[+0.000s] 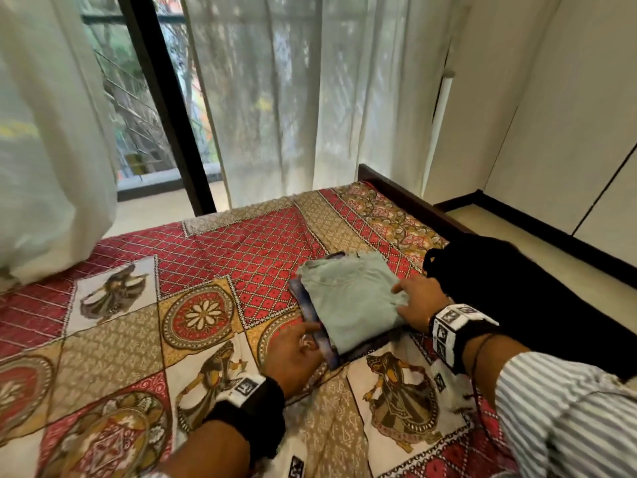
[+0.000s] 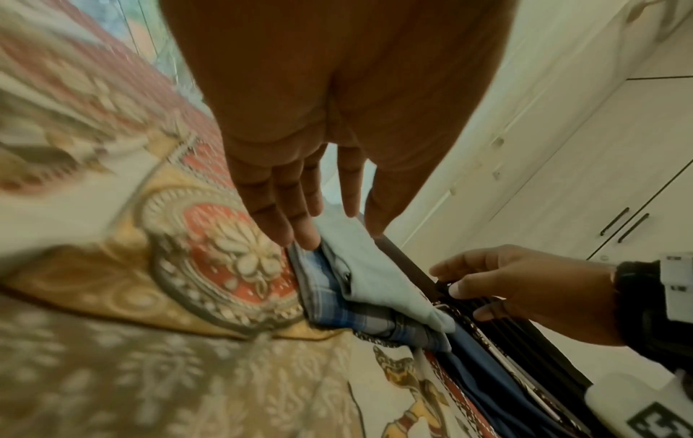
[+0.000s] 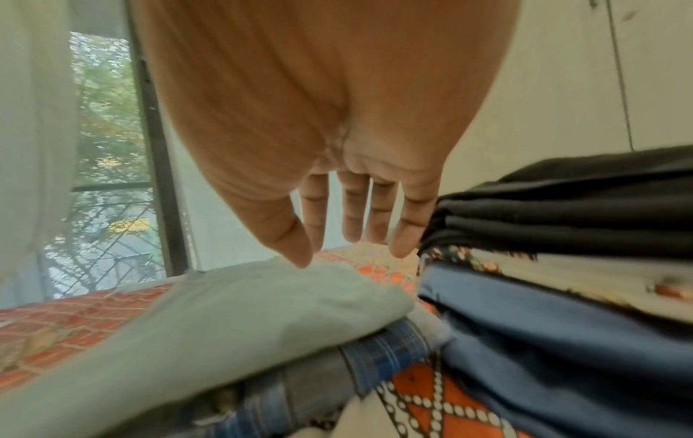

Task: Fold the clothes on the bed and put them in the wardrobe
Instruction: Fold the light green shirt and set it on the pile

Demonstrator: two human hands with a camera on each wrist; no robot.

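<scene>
A folded pale green shirt [image 1: 348,298] lies on a folded blue plaid garment [image 1: 310,326] near the right side of the bed. My left hand [image 1: 303,336] has straight fingers touching the pile's near left edge, at the plaid layer [image 2: 337,305] under the green shirt [image 2: 367,266]. My right hand [image 1: 403,298] rests flat at the shirt's right edge. In the right wrist view its thumb tip touches the green shirt [image 3: 243,311] and its fingers [image 3: 405,237] hang straight beside a second stack. Neither hand grips anything.
A second folded stack [image 1: 499,288], black on top with floral and blue layers [image 3: 544,326] below, sits at the bed's right edge. Cream wardrobe doors [image 1: 568,132] with dark handles [image 2: 619,225] stand to the right. The patterned bedsheet [image 1: 172,322] covers the bed; curtains and a window lie beyond.
</scene>
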